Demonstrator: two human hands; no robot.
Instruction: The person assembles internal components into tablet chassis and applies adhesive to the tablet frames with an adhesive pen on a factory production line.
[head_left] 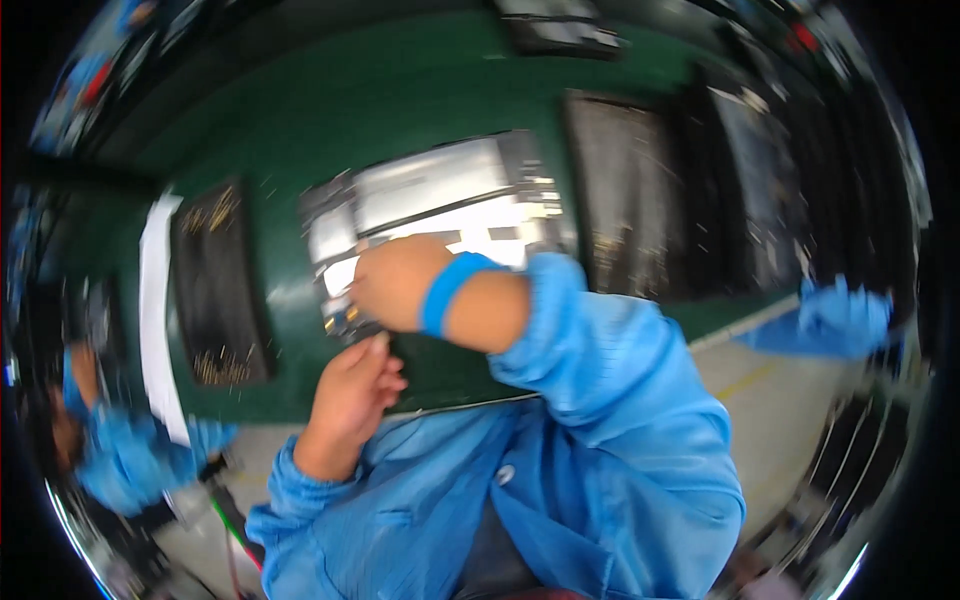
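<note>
A flat black-framed unit (pixel 432 190) with shiny silver-white panels lies on the green table in front of me. Small gold-coloured parts show along its right end and at its lower left corner. My right hand (pixel 405 282), with a blue band on the wrist, reaches across the unit's left part. Its fingertips are blurred and mostly turned out of sight. Just below that corner, near the table's front edge, is my left hand (pixel 352 392). Its fingers are curled in and pressed together; whatever they may pinch is too small to make out.
A dark tray (pixel 218 290) with gold bits at both ends and a long white strip (pixel 160 310) lie to the left. On the right stand several dark trays (pixel 630 190). Another unit (pixel 560 30) sits at the far edge. A person in blue (pixel 140 450) works at the left.
</note>
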